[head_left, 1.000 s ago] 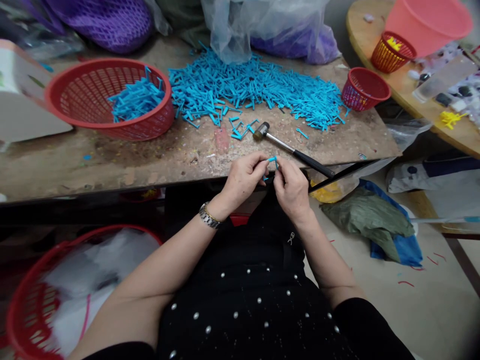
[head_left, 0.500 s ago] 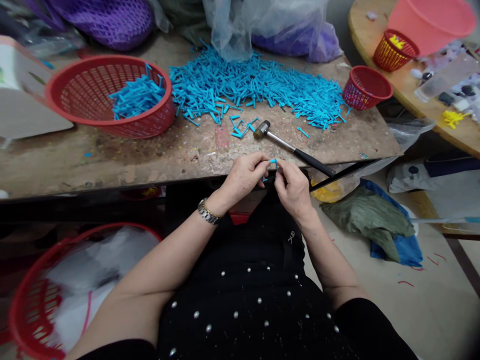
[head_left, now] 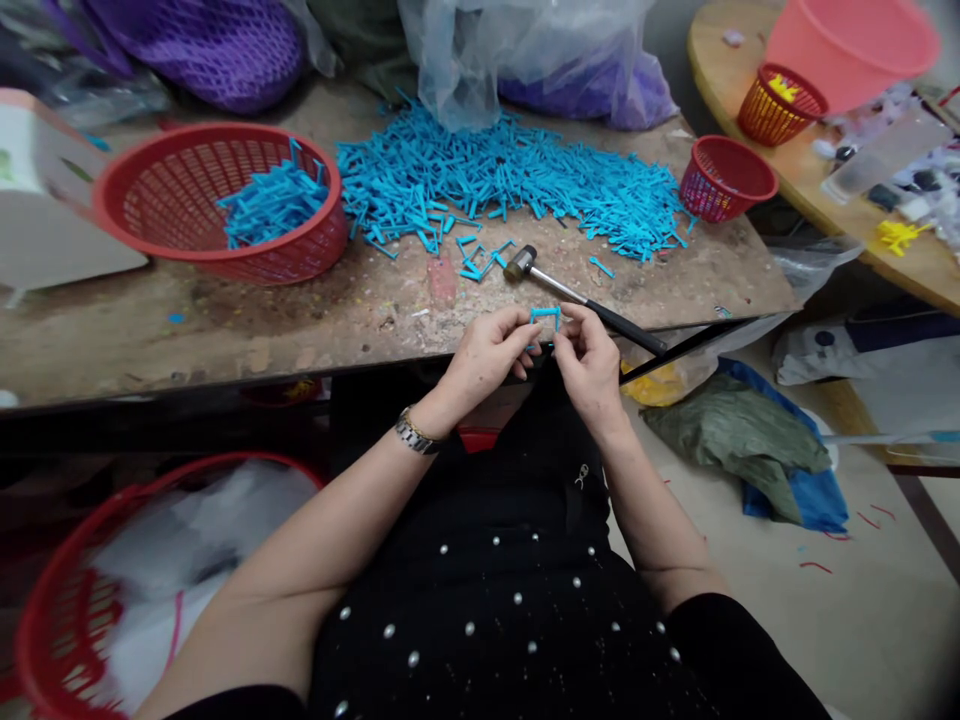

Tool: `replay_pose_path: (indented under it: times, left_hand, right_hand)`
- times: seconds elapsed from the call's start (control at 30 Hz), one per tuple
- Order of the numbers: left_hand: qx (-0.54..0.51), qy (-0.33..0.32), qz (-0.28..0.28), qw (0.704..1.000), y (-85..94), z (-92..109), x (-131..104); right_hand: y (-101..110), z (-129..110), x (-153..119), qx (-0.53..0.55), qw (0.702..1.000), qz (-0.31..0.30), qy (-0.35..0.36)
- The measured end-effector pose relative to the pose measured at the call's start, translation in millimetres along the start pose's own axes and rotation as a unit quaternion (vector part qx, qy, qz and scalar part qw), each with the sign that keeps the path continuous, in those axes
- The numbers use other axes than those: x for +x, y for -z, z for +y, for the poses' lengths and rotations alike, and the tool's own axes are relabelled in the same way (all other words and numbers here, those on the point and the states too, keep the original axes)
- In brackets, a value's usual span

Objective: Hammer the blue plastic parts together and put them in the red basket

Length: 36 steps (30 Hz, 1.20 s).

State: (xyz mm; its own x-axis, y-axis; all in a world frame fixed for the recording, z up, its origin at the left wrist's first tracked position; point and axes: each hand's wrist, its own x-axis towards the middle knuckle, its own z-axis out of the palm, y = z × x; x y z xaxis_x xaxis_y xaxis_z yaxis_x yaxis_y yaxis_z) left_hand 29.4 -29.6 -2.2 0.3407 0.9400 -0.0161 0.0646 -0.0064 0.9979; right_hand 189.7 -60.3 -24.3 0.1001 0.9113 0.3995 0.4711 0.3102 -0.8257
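Note:
Between my two hands, just over the table's front edge, is a small blue plastic frame point(head_left: 545, 312) with squared corners. My left hand point(head_left: 491, 352) pinches its left side between thumb and fingers. The right side is pinched by my right hand point(head_left: 587, 362); the lower part of the frame is hidden by fingers. A mallet point(head_left: 559, 287) with a dark head and black handle lies just beyond my right hand. Several loose blue pieces point(head_left: 480, 258) lie left of its head, in front of a large heap of blue plastic sticks point(head_left: 495, 165).
On the worn table point(head_left: 315, 325) stand a red oval basket point(head_left: 225, 262) holding blue pieces and a small red basket point(head_left: 724, 185) at right. Plastic bags point(head_left: 525, 60) bound the back. A round table point(head_left: 724, 60) is at far right, a bag-filled red basket point(head_left: 97, 540) below left.
The blue piece between my hands has turned, so its squared top bar now shows. My right fingers have risen slightly. The mallet and heap stay put; the view has shifted a little.

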Motion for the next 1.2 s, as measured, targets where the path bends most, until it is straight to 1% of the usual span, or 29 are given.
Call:
replay_pose_path:
  times: [0.13,0.2,0.27,0.33,0.4,0.43,0.53,0.6,0.67,0.8,0.93,1.0,1.07,1.2]
  left_hand:
    - [0.062,-0.018,0.029,0.998,2.4,2,0]
    - [0.126,-0.060,0.051,0.989,5.7,1,1]
    - [0.212,-0.129,0.082,0.965,11.0,0,5]
    - [0.294,-0.196,0.111,0.929,17.7,-2,10]
    - [0.349,-0.233,0.128,0.899,24.4,-4,16]
    - [0.366,-0.239,0.131,0.890,27.2,-4,19]
    - [0.386,-0.234,0.141,0.881,32.0,-6,26]
    - [0.385,-0.228,0.147,0.882,31.9,-6,29]
    - [0.386,-0.227,0.148,0.882,30.3,-7,31]
    - [0.406,-0.215,0.128,0.879,27.3,-8,33]
    - [0.411,-0.208,0.117,0.880,26.2,-9,34]
    - [0.409,-0.208,0.115,0.881,25.2,-9,34]
    - [0.411,-0.206,0.114,0.881,23.3,-9,34]
    - [0.437,-0.209,0.116,0.867,18.0,-11,33]
  right_hand:
    - [-2,-1,1,0.020,1.000,-0.010,-0.007]
    - [-1,-2,2,0.021,1.000,-0.014,-0.003]
    - [3,-3,6,-0.001,1.000,-0.016,0.013]
    - [10,-4,11,-0.050,0.998,-0.011,0.044]
    - [20,-4,18,-0.122,0.989,-0.003,0.079]
    - [25,-3,21,-0.166,0.982,-0.004,0.091]
    - [37,0,31,-0.289,0.953,-0.017,0.092]
    - [42,5,37,-0.340,0.937,-0.029,0.080]
    - [43,11,42,-0.368,0.926,-0.039,0.071]
    - [41,23,52,-0.398,0.912,-0.066,0.073]
    - [38,26,56,-0.420,0.899,-0.098,0.077]
    - [39,25,56,-0.424,0.896,-0.108,0.076]
    - [40,23,53,-0.416,0.899,-0.107,0.078]
    - [47,20,43,-0.361,0.924,-0.099,0.081]
